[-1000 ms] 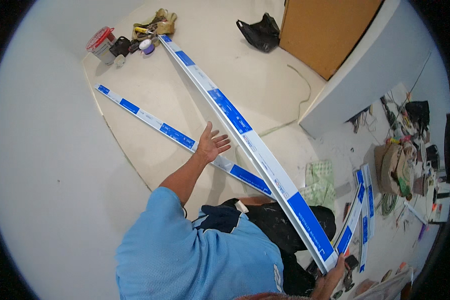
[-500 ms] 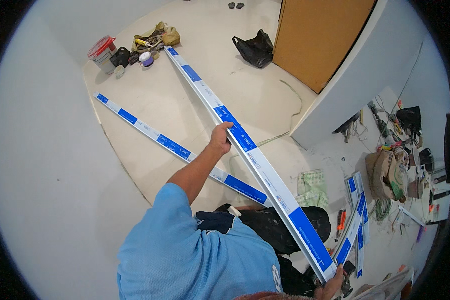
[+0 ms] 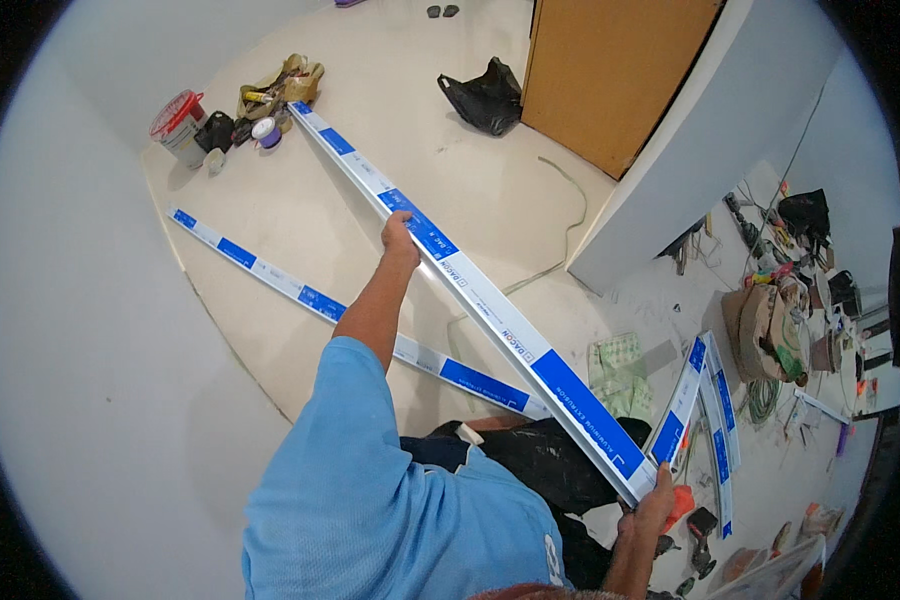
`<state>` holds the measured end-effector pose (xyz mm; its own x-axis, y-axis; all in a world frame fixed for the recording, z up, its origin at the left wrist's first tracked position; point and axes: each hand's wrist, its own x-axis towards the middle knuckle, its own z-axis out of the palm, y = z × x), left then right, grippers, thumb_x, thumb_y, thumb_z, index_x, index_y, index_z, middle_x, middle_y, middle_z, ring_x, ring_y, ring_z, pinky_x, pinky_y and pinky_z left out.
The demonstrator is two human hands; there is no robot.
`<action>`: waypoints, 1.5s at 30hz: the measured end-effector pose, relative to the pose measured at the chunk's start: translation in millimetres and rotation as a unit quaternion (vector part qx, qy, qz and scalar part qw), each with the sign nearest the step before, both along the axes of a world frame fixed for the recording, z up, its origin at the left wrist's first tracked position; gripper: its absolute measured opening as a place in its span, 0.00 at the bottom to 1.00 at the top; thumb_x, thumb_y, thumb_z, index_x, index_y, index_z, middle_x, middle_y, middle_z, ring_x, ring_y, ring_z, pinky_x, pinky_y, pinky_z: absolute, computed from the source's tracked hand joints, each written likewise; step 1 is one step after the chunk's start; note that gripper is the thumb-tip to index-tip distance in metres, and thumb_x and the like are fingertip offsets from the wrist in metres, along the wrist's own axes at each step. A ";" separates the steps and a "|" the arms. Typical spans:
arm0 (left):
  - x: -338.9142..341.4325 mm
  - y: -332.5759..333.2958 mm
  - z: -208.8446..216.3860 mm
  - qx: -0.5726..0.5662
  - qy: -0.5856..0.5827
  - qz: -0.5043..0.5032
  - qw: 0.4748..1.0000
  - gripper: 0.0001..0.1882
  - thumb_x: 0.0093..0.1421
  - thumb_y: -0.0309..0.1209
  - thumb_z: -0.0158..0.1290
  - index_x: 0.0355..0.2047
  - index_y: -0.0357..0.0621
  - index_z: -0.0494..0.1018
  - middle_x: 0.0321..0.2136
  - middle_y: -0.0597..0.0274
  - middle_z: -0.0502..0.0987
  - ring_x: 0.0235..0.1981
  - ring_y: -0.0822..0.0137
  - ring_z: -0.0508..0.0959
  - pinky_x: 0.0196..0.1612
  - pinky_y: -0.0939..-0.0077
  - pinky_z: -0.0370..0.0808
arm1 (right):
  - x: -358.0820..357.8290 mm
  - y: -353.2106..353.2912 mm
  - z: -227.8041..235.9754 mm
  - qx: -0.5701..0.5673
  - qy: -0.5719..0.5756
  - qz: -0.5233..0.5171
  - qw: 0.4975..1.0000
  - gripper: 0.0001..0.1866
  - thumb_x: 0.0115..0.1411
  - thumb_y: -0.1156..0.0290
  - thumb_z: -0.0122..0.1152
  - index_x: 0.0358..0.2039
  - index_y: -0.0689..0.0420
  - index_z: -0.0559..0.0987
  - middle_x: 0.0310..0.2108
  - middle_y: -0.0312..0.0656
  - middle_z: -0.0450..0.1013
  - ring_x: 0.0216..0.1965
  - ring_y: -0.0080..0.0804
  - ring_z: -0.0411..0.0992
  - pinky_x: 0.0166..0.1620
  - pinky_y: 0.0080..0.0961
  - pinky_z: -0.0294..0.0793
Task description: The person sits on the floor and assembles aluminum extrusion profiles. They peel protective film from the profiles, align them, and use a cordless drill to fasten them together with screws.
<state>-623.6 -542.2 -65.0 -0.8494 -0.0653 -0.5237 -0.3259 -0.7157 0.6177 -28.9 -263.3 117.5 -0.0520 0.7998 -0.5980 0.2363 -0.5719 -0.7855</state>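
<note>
A long white aluminium profile (image 3: 485,310) wrapped in blue-and-white protective film runs slantwise before me, its far end at the pile on the floor. My left hand (image 3: 400,238) grips its edge partway along, thumb on top. Around the near end my right hand (image 3: 652,503) is closed. A shorter filmed profile (image 3: 680,400) meets that end beside my right hand; whether the two are joined, I cannot tell. Another filmed profile (image 3: 260,268) lies to the left, passing under my left forearm, its near end close to my dark trouser leg.
More filmed profiles (image 3: 720,450) lie at right, near a cordless drill (image 3: 703,530). A green checked cloth (image 3: 618,375) is on the floor. Far left stands a bucket (image 3: 178,130); a black plastic bag (image 3: 485,97) sits by the brown door (image 3: 620,80). Bags (image 3: 770,325) and tools crowd the right.
The near end of the long profile has risen in my right hand, and the shorter profile beside it has shifted too. My left hand still grips the long profile. The whole view has shifted slightly.
</note>
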 end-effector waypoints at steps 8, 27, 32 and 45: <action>-86.6 -35.4 -58.2 -0.036 0.032 -0.052 0.998 0.15 0.52 0.33 0.63 0.40 0.48 0.74 0.34 0.59 0.79 0.36 0.53 0.80 0.51 0.54 0.82 | -20.8 -4.8 -14.2 -0.054 0.077 0.049 0.994 0.21 0.75 0.52 0.57 0.52 0.58 0.81 0.37 0.42 0.83 0.32 0.36 0.83 0.30 0.37 0.83; 174.1 -37.9 -190.7 -0.403 0.260 -0.535 0.695 0.34 0.67 0.47 0.60 0.67 0.39 0.72 0.69 0.43 0.71 0.69 0.47 0.72 0.71 0.51 0.68 | -98.7 -21.0 -16.5 -0.075 0.024 0.015 0.997 0.24 0.75 0.52 0.59 0.50 0.65 0.80 0.35 0.46 0.82 0.30 0.37 0.83 0.26 0.35 0.81; 302.4 16.8 -133.9 -0.634 0.452 -0.602 0.177 0.32 0.60 0.33 0.63 0.65 0.44 0.71 0.55 0.49 0.77 0.59 0.48 0.76 0.64 0.50 0.70 | -95.0 -20.2 -24.1 -0.086 0.033 0.017 0.996 0.23 0.74 0.52 0.60 0.53 0.61 0.81 0.38 0.43 0.83 0.32 0.37 0.83 0.26 0.37 0.81; 172.0 48.2 -6.6 0.124 0.070 -0.255 0.956 0.34 0.57 0.48 0.67 0.57 0.38 0.74 0.48 0.47 0.79 0.54 0.42 0.79 0.63 0.35 0.74 | -88.3 -17.5 -9.4 -0.084 -0.003 0.032 0.996 0.23 0.73 0.44 0.58 0.53 0.51 0.80 0.38 0.39 0.82 0.32 0.35 0.81 0.28 0.34 0.75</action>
